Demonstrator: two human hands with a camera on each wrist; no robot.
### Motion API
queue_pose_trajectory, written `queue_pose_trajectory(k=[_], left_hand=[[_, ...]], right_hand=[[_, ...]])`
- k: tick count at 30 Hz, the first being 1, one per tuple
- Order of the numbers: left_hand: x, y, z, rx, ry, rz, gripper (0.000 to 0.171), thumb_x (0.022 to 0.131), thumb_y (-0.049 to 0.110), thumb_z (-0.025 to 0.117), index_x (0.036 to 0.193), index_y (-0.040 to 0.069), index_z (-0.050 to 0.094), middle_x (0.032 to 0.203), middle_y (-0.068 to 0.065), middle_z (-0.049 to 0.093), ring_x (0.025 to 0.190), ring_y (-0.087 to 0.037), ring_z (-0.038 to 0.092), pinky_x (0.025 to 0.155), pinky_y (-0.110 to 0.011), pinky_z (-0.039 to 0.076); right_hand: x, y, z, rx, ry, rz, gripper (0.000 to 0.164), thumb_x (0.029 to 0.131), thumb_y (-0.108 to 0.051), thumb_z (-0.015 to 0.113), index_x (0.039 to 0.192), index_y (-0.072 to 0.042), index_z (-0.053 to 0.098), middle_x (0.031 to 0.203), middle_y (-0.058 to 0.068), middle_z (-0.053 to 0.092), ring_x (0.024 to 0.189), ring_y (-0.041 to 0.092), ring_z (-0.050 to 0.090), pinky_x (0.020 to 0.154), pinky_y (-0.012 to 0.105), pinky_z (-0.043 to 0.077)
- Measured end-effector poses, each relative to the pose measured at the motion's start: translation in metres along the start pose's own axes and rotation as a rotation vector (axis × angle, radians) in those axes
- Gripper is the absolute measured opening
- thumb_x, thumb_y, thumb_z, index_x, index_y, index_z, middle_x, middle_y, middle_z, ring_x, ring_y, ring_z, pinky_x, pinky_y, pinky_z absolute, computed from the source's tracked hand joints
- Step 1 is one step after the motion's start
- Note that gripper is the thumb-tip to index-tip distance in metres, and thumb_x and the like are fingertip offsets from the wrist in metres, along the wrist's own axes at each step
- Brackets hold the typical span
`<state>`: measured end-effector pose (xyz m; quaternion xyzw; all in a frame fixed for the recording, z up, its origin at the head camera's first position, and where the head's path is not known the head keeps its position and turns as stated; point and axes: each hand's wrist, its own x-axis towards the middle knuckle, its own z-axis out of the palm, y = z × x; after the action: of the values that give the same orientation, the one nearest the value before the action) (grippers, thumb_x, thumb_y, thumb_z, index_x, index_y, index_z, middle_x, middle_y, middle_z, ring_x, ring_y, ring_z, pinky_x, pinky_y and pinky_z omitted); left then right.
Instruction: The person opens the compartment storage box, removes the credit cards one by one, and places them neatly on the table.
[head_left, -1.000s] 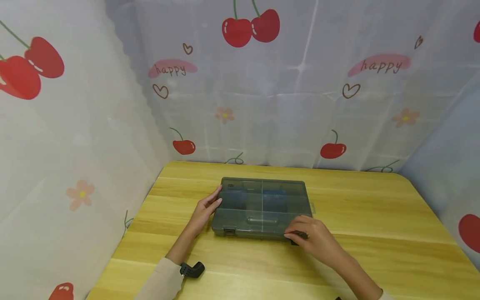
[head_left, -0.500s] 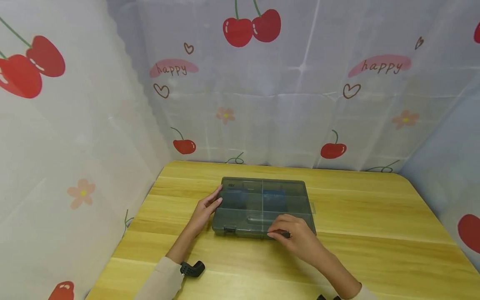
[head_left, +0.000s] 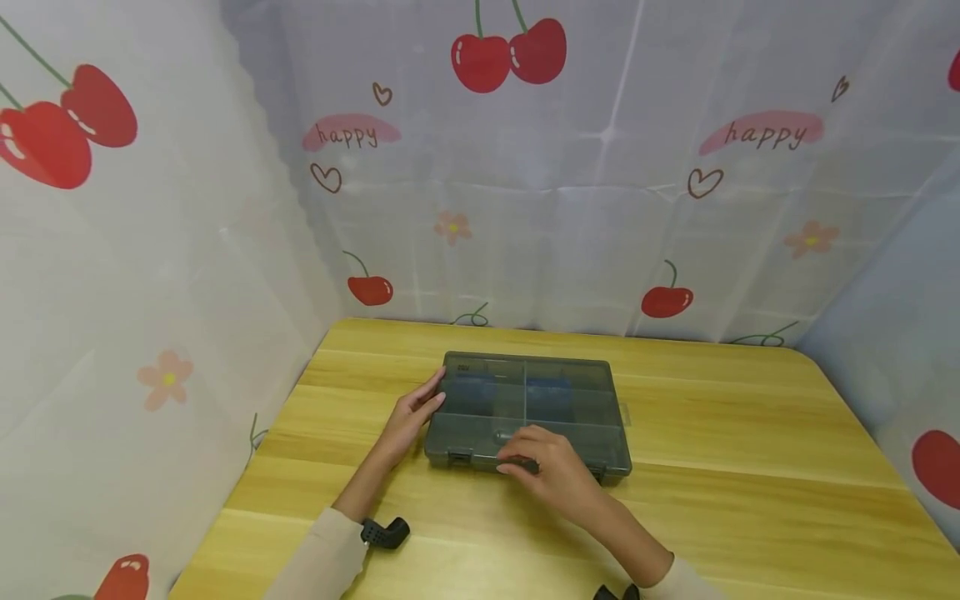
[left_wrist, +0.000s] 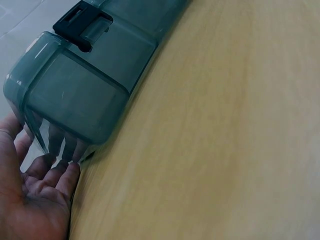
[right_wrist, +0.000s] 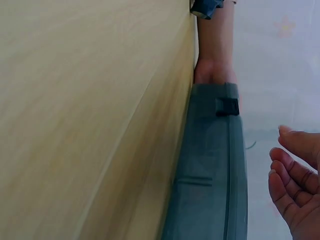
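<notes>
A translucent grey compartment box [head_left: 480, 383] lies with its lid down on the table, two bluish blocks showing through the lid. Against its left side rests my left hand [head_left: 408, 423], and in the left wrist view the fingertips [left_wrist: 70, 175] touch the side wall. My right hand [head_left: 551, 467] is over the middle of the front edge, between the left latch [head_left: 459, 458] and the right latch [head_left: 597, 472]. Its thumb and loosely bent fingers stand apart with nothing between them in the right wrist view. That view also shows the dark left latch [right_wrist: 227, 106] on the front wall.
The wooden table [head_left: 750, 425] spreads around the box. Patterned curtains with cherries [head_left: 510, 200] enclose its back and sides. A black wrist mount [head_left: 386, 533] sits at the left sleeve, and another [head_left: 617, 592] shows by the right sleeve.
My right hand has moved left along the box's front edge, from the right latch toward the left one, uncovering the right latch. The left hand and the box have stayed in place.
</notes>
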<state>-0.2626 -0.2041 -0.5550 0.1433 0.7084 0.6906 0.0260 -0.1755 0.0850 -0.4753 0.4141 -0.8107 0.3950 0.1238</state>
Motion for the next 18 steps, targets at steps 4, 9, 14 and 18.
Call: queue_pose_trajectory(k=[4,9,14,18], left_hand=[[0.001,-0.001,0.000,-0.004,-0.003,-0.001,0.053,0.105,0.030,0.058,0.156,0.026,0.042,0.163,0.008,0.032,0.150,-0.017,0.029,0.118,-0.045,0.031],[0.002,-0.001,-0.001,-0.003,-0.004,0.000,0.052,0.106,0.028,0.056,0.157,0.025,0.042,0.164,0.007,0.031,0.150,-0.018,0.028,0.118,-0.048,0.030],[0.001,-0.001,-0.001,-0.002,-0.006,-0.007,0.052,0.106,0.029,0.057,0.156,0.027,0.042,0.164,0.008,0.030,0.150,-0.016,0.028,0.119,-0.048,0.030],[0.000,-0.001,-0.001,0.004,-0.006,-0.008,0.053,0.105,0.031,0.057,0.156,0.027,0.042,0.163,0.009,0.030,0.150,-0.015,0.028,0.119,-0.047,0.030]], right_hand=[[0.008,-0.001,0.009,0.005,-0.009,0.007,0.013,0.086,-0.009,0.081,0.099,-0.010,0.078,0.098,-0.005,0.069,0.087,0.007,0.064,0.073,0.018,0.056],[0.016,-0.002,0.017,0.024,-0.015,-0.001,0.013,0.086,-0.008,0.081,0.099,-0.009,0.079,0.098,-0.003,0.070,0.088,0.009,0.065,0.075,0.019,0.057],[0.024,-0.004,0.024,0.031,-0.037,0.023,0.012,0.087,-0.009,0.080,0.099,-0.009,0.079,0.098,-0.004,0.070,0.089,0.009,0.065,0.076,0.019,0.057],[0.030,-0.004,0.030,0.031,-0.051,0.039,0.011,0.087,-0.009,0.080,0.098,-0.010,0.079,0.096,-0.004,0.070,0.088,0.009,0.065,0.076,0.019,0.057]])
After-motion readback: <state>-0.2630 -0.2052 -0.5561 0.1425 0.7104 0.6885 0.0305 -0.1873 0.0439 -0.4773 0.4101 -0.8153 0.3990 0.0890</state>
